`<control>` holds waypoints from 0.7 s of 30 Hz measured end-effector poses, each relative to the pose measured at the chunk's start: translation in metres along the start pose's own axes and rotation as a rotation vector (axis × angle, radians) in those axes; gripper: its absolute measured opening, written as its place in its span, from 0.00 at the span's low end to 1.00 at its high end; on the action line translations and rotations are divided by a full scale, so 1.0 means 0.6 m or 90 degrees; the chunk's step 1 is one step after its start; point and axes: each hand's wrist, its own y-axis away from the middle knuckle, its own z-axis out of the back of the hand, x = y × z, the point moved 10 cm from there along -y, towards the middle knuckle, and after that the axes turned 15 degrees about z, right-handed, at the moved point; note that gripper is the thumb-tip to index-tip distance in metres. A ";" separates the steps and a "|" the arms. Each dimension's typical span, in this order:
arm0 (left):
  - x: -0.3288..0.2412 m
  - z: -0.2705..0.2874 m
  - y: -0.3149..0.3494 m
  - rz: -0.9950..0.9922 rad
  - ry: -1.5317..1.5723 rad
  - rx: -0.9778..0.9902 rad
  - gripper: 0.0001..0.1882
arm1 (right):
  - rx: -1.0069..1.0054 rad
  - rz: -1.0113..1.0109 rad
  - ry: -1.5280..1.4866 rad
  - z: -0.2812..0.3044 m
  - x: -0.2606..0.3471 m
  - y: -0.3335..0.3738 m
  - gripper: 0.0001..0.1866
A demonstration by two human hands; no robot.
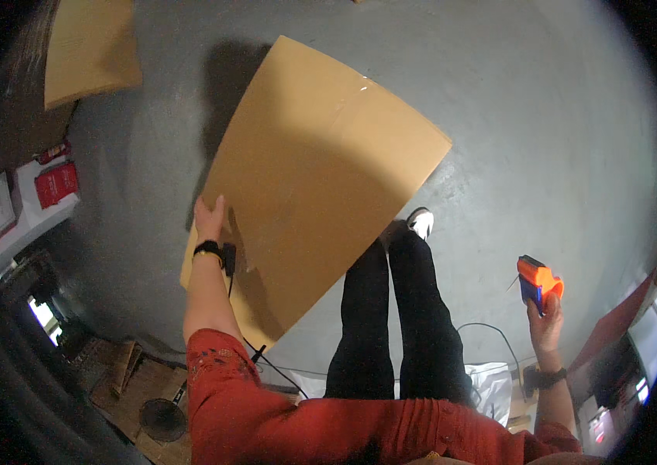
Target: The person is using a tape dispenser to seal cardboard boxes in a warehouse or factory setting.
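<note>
A large brown cardboard carton (pixel 305 170) lies slanted in front of me, flat face up. A short strip of clear shiny tape (pixel 364 88) shows by its far edge. My left hand (pixel 209 219) grips the carton's left edge, thumb on top and the other fingers partly hidden beyond the edge. Off to the right, well apart from the carton, my right hand (pixel 547 322) is closed around an orange and blue tape dispenser (pixel 539 283), held up above the floor. Whether the carton is folded flat or has depth, I cannot tell.
Another brown cardboard piece (pixel 92 54) stands at the far left. Red packets (pixel 57 184) lie on a white surface at the left. A cable (pixel 499 332) runs over the grey floor (pixel 530 139) near my right leg. My white shoe (pixel 420 222) is beside the carton's right edge.
</note>
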 end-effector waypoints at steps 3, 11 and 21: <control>-0.139 -0.066 0.017 -0.119 -0.043 0.100 0.48 | 0.036 -0.047 0.037 -0.003 -0.012 0.000 0.15; -0.271 -0.038 -0.033 -0.122 -0.302 -0.020 0.60 | 0.038 -0.034 0.045 0.006 -0.003 0.004 0.16; -0.369 -0.209 0.078 -0.175 -0.067 0.311 0.47 | 0.037 -0.052 0.020 -0.026 -0.009 0.004 0.18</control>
